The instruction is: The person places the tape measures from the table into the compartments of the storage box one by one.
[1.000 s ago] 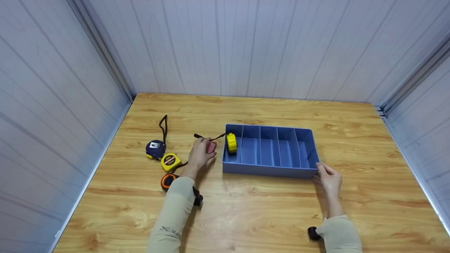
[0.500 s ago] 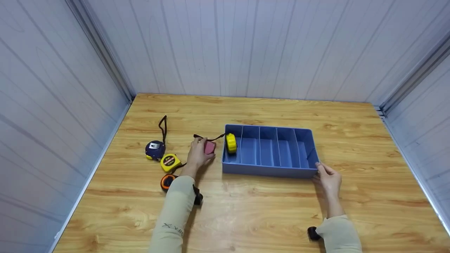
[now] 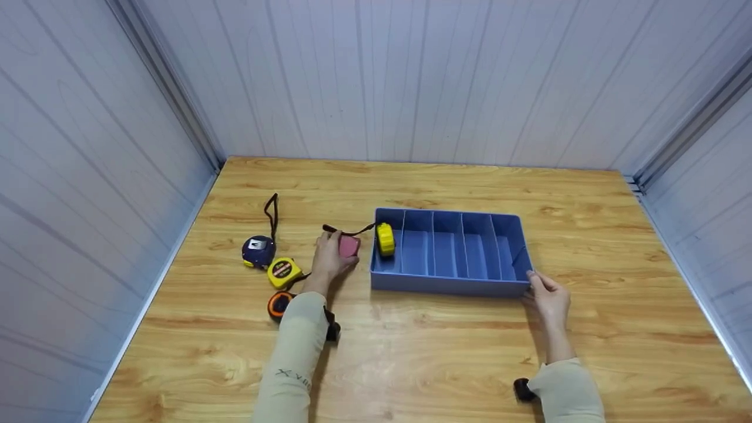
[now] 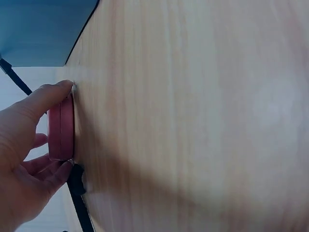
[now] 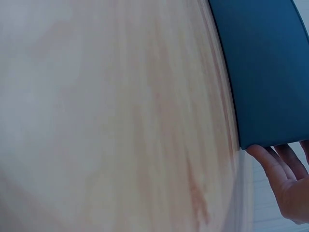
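Observation:
My left hand pinches a small red tape measure on the wooden table, left of the blue box. In the left wrist view its rounded case sits between thumb and fingers, close against the tabletop, with a black strap beside the fingertips. My right hand touches the near right corner of the blue divided box; in the right wrist view its fingertips press the end wall. A yellow tape measure stands on edge in the box's leftmost compartment, its dark cord draped over the rim.
Left of the left hand lie a dark blue tape measure with a looped cord, a yellow tape measure, and an orange-and-black one partly under the sleeve. Pale panel walls enclose the table at back and sides.
The left hand has shifted very slightly left with the red tape measure, which shows a little more now. The right hand and the box stay in place.

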`<state>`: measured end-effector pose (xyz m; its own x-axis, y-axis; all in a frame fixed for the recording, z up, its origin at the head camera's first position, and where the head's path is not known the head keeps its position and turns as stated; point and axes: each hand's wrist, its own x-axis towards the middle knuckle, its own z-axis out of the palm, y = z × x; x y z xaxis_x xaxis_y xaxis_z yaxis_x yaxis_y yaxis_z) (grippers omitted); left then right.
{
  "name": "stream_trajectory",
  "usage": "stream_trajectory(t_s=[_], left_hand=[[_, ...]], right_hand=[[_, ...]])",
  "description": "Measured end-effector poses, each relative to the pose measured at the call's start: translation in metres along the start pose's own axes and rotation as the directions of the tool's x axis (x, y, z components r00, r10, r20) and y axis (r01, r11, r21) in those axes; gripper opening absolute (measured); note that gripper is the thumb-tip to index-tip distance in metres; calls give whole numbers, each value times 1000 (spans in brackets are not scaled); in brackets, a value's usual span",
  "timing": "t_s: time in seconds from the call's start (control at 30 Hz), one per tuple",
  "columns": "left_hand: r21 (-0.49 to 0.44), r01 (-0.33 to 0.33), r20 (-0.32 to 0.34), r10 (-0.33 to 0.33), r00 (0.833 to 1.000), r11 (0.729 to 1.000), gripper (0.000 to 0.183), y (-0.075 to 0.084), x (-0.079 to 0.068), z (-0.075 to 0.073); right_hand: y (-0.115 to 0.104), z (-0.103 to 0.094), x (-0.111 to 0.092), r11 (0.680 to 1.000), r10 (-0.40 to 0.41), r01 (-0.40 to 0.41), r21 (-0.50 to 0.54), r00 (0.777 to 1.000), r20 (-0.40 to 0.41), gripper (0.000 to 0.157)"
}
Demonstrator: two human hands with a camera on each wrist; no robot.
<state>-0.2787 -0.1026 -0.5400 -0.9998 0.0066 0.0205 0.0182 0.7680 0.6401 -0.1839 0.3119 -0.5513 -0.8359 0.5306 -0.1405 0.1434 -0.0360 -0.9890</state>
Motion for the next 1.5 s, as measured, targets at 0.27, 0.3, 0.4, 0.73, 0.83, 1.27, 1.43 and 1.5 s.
stream_trajectory(t_s=[0.27, 0.3, 0.4, 0.73, 0.83, 1.27, 1.43, 1.5], left_hand=[[2, -11, -32, 11, 999, 1000, 70, -4, 0, 3], [2, -15, -37, 16, 999, 1000, 69, -4, 0, 3], [5, -30, -53, 30, 998, 1000, 67, -5, -2, 3], [14, -39, -94, 40, 995, 999, 64, -5, -3, 0], [24, -34, -94, 36, 995, 999, 65, -4, -4, -2], [7, -27, -131, 28, 991, 1000, 66, 6, -11, -11], [8, -79, -171, 79, 982, 997, 62, 12, -15, -14], [-8, -75, -157, 73, 985, 997, 60, 15, -17, -16]], right_hand=[[-14, 3, -10, 1000, -1, 1, -1, 1000, 13, 39], [-10, 3, -7, 1000, -10, 10, -18, 1000, -1, 39], [5, 1, 3, 1000, 3, -3, -3, 1000, -15, 30], [-20, 5, -12, 996, 30, -30, -83, 1000, 7, 36], [-21, 6, -13, 994, 10, -9, -110, 1000, 5, 41], [-21, 4, -13, 999, 19, -19, -38, 1000, 17, 36], [-20, 5, -14, 1000, 11, -11, -9, 1000, 15, 33], [-18, 5, -13, 1000, -12, 12, -27, 1000, 6, 38]])
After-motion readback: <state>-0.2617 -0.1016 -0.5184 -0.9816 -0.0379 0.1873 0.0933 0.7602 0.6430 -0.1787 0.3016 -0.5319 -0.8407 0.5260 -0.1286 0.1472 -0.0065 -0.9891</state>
